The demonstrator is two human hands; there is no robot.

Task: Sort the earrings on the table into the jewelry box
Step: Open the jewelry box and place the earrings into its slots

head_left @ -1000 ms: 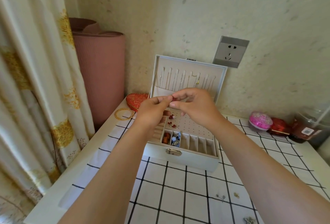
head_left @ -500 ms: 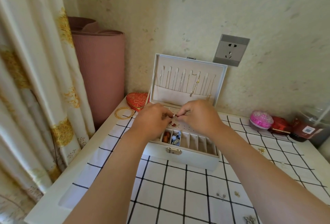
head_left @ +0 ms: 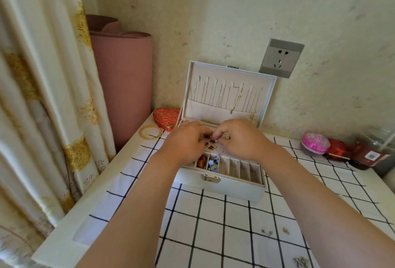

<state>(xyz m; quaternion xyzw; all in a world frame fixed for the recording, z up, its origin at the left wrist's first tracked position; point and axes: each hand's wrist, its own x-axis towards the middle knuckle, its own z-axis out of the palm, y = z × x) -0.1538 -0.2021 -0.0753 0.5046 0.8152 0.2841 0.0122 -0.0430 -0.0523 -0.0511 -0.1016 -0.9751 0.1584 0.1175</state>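
At centre frame over box [head_left: 220,188] panel: left hand [head_left: 185,142], right hand [head_left: 240,139], fingers curled narrow by red earrings [head_left: 210,145]; cannot tell whether pinching one. Judged tiny, light, slippery; best pinched by the front.

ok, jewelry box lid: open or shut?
Open. The lid stands upright, necklaces hanging inside it, and the tray compartments below are exposed.

I've got the box [head_left: 222,186] mid-worktop [head_left: 59,248], lid up against the wall, socket [head_left: 281,58] above it to the right. Heart case [head_left: 166,117] sits just left of the box, bangles [head_left: 151,132] in front of that, mat [head_left: 124,79] behind, off the worktop. Left hand [head_left: 186,141] and right hand [head_left: 241,139] meet over the box's rear panel. Loose earrings [head_left: 266,233] front right; tubs [head_left: 315,144] back right.
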